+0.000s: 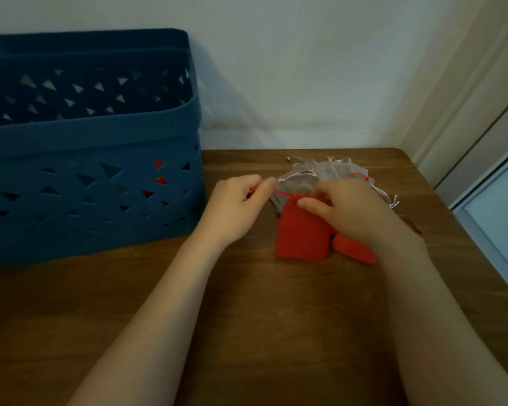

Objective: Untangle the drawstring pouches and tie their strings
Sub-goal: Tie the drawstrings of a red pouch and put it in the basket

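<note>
Red pouch (302,232): laid flat on the table (247,303), mouth turned away from the person, bottom edge nearest. It is pinned near its mouth by the right hand (343,209), fingers curled onto the gathered top; whether cloth or cord is pinched there cannot be told. The hold is judged to anchor the pouch while its cord is drawn.

Red string (279,193): run leftward from the pouch mouth to the left hand (235,206), where it is pinched between thumb and curled fingers. The pouch thus lies between the two hands, below and beside the right grip, apart from the left.

Second red pouch (354,250): just right of the first, partly covered by the right wrist.

Grey pouches (305,177): heaped behind the red ones, pale cords loose and crossed; judged still to be sorted.

Basket (91,171): blue, perforated, at the left by the wall; red items glimpsed through its holes, possibly finished pouches.
</note>
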Demonstrator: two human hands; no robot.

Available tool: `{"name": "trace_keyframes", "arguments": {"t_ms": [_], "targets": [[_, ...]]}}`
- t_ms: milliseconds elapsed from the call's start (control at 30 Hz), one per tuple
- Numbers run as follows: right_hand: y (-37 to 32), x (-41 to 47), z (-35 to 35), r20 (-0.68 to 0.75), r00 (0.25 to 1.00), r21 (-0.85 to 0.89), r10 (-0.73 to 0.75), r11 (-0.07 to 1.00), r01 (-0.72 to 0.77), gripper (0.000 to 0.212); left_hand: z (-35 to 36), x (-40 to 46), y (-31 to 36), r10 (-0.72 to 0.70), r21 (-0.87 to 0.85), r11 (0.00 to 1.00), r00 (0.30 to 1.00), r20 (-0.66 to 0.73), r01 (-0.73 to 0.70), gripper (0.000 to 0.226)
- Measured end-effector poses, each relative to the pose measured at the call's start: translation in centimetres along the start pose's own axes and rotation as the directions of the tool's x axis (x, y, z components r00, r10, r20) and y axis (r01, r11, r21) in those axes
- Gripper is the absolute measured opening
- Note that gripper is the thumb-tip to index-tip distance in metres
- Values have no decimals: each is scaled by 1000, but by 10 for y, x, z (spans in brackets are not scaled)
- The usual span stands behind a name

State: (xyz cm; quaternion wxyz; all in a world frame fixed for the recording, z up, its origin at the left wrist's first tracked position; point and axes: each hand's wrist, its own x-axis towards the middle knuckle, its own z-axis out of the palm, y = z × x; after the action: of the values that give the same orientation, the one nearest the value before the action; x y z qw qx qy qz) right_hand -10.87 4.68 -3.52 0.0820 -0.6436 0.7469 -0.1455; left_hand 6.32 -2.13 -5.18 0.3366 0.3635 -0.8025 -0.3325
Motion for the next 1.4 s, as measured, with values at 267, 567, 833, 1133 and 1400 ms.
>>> {"name": "trace_keyframes", "arguments": {"t_ms": [267,567,833,1133,1400], "targets": [[3,-6,-16,107,993,93,44,994,-55,47,-2,-2,-2,-260,-473,851,966,1,229,46],[15,-11,-19,114,991,633,69,764,-126,44,1,-2,0,-316,-916,229,915,249,328,47],[13,-5,-16,31,977,994,213,96,-53,48,1,1,0,-366,-950,-71,878,309,304,45],[-7,6,-5,168,938,922,303,-385,-41,52,1,6,4,-539,-949,-4,799,267,315,44],[-29,-6,14,12,966,925,259,365,-109,35,-8,-4,28,-354,-548,795,933,-69,261,35]]}}
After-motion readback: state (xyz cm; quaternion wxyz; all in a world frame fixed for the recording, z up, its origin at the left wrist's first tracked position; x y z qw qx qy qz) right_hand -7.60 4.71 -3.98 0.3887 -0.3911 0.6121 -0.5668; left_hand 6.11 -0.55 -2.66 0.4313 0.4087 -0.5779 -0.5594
